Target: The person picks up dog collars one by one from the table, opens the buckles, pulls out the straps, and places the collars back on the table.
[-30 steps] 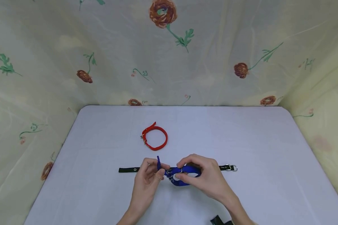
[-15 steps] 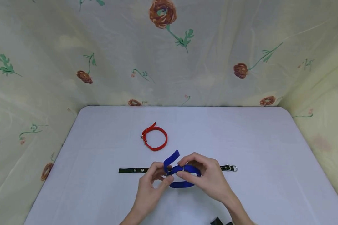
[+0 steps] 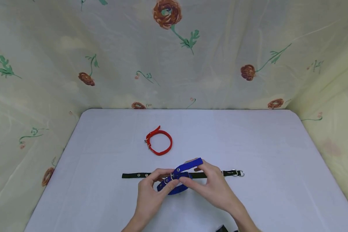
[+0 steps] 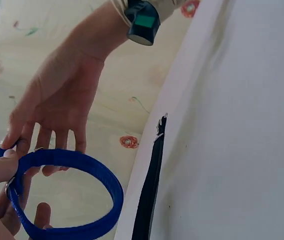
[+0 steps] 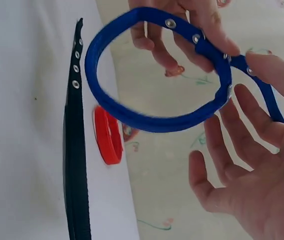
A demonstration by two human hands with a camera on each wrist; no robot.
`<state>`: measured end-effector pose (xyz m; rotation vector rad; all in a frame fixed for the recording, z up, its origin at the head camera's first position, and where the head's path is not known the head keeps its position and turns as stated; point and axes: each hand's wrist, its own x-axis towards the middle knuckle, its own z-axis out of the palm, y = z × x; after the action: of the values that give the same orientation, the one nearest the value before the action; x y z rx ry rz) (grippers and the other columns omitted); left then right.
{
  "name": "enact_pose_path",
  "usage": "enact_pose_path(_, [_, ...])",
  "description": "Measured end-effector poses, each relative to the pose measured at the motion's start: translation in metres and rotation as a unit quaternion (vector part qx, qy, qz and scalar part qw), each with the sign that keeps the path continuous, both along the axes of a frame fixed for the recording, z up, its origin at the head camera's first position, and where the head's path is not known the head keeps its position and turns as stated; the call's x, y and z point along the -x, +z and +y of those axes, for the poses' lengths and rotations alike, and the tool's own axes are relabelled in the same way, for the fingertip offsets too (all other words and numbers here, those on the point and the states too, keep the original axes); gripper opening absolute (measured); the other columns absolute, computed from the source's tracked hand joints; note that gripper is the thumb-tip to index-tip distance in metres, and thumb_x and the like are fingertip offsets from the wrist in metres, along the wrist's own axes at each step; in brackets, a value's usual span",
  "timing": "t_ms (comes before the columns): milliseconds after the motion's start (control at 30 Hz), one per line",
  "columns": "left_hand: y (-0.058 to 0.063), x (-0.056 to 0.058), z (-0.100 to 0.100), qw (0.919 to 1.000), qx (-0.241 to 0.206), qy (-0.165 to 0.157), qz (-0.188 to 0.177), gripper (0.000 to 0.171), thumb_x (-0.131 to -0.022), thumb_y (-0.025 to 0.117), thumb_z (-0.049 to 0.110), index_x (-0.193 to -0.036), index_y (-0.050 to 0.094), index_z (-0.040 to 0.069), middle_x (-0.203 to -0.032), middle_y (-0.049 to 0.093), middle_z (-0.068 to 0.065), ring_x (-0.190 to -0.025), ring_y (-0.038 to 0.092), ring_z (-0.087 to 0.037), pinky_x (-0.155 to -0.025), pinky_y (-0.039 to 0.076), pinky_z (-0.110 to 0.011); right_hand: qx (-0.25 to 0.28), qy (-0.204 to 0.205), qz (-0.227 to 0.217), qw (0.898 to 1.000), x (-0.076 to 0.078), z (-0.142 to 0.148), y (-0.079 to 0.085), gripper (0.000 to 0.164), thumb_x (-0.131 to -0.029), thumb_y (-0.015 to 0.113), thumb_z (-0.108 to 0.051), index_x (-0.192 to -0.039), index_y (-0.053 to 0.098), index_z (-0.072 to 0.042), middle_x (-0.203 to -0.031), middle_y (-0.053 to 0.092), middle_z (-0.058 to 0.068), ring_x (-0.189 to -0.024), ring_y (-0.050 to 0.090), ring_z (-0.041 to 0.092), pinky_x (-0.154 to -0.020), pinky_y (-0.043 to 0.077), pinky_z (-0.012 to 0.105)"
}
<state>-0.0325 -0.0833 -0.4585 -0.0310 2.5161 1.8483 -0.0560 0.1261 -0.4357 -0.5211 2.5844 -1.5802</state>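
A blue pet collar [image 3: 188, 165], looped through its metal buckle, is held up between both hands above the table. My left hand [image 3: 151, 193] pinches it by the buckle with thumb and fingers. My right hand [image 3: 217, 187] pinches the free strap end, which sticks out past the buckle to the upper right. Metal eyelets line the blue collar [image 5: 146, 122] in the right wrist view, where its loop hangs round and wide. Beneath the hands a black collar [image 3: 130, 175] lies stretched out flat, its middle partly hidden.
Farther back a red collar [image 3: 170, 145] lies on the table, buckled into a ring. The white table [image 3: 264, 138] backs onto a flowered curtain [image 3: 214, 64] that also hangs at both sides. Part of a dark object [image 3: 222, 228] shows at the bottom edge near the right forearm.
The blue collar has turned, and its free end has swung from the left over to the right. My right hand has shifted from the loop to that strap end.
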Motion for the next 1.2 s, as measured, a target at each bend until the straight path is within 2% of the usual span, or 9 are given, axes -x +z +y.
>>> enact_pose_path(67, [-0.001,0.000,0.001,0.9995,0.024,0.000,0.018,0.025,-0.092,0.087,0.032,-0.115,0.081,0.027,-0.109,0.082,0.012,-0.100,0.067,-0.006,-0.097,0.053,-0.033,0.006,-0.007,0.008,1.000,-0.001,-0.002,-0.001,0.024,-0.099,0.080,-0.032,-0.123,0.074,-0.029,-0.121,0.077,-0.016,-0.117,0.071,0.007,-0.103,0.059,0.044])
enact_pose_path(267, [-0.002,-0.001,0.003,0.9962,0.070,0.005,0.053,0.027,-0.086,0.092,0.031,-0.112,0.083,0.033,-0.104,0.081,0.021,-0.102,0.066,-0.003,-0.097,0.056,-0.038,0.022,-0.024,0.041,0.999,-0.001,-0.010,-0.004,0.021,-0.099,0.081,-0.027,-0.119,0.075,-0.027,-0.117,0.078,-0.012,-0.112,0.073,0.006,-0.100,0.058,0.033])
enact_pose_path(533, [-0.001,-0.003,0.003,0.9851,0.135,0.007,0.106,0.029,-0.085,0.093,0.020,-0.111,0.083,0.026,-0.101,0.081,0.015,-0.102,0.067,-0.006,-0.095,0.058,-0.032,0.014,-0.019,0.045,0.999,-0.003,-0.018,-0.006,0.014,-0.099,0.080,-0.032,-0.112,0.077,-0.031,-0.107,0.080,-0.018,-0.102,0.073,0.004,-0.089,0.056,0.031])
enact_pose_path(667, [-0.001,-0.002,0.004,0.9858,0.128,0.004,0.108,0.029,-0.086,0.093,0.026,-0.113,0.082,0.028,-0.103,0.082,0.018,-0.103,0.067,-0.004,-0.094,0.056,-0.032,0.015,-0.042,0.038,0.998,-0.004,-0.017,-0.006,0.012,-0.100,0.079,-0.031,-0.111,0.079,-0.029,-0.107,0.082,-0.016,-0.105,0.075,0.006,-0.091,0.058,0.031])
enact_pose_path(867, [-0.001,-0.002,0.004,0.9874,0.113,0.008,0.110,0.026,-0.090,0.090,0.032,-0.114,0.080,0.031,-0.105,0.081,0.019,-0.102,0.069,-0.004,-0.093,0.059,-0.036,0.019,-0.070,0.039,0.997,-0.004,-0.016,-0.007,0.011,-0.100,0.079,-0.027,-0.110,0.080,-0.025,-0.106,0.083,-0.012,-0.105,0.077,0.009,-0.092,0.059,0.029])
enact_pose_path(1067, [-0.001,-0.001,0.004,0.9903,0.092,0.004,0.103,0.023,-0.093,0.087,0.030,-0.115,0.079,0.031,-0.107,0.082,0.018,-0.099,0.069,-0.004,-0.091,0.058,-0.029,0.027,-0.071,0.036,0.996,-0.004,-0.017,-0.008,0.010,-0.101,0.078,-0.025,-0.111,0.079,-0.024,-0.107,0.083,-0.011,-0.106,0.077,0.010,-0.093,0.060,0.030])
enact_pose_path(1200, [-0.002,0.001,0.003,0.9939,0.061,-0.001,0.092,0.021,-0.095,0.085,0.029,-0.115,0.078,0.032,-0.108,0.081,0.018,-0.098,0.071,-0.003,-0.090,0.058,-0.027,0.030,-0.065,0.042,0.997,-0.003,-0.017,-0.010,0.015,-0.099,0.080,-0.023,-0.114,0.079,-0.023,-0.108,0.083,-0.010,-0.106,0.077,0.010,-0.093,0.063,0.033])
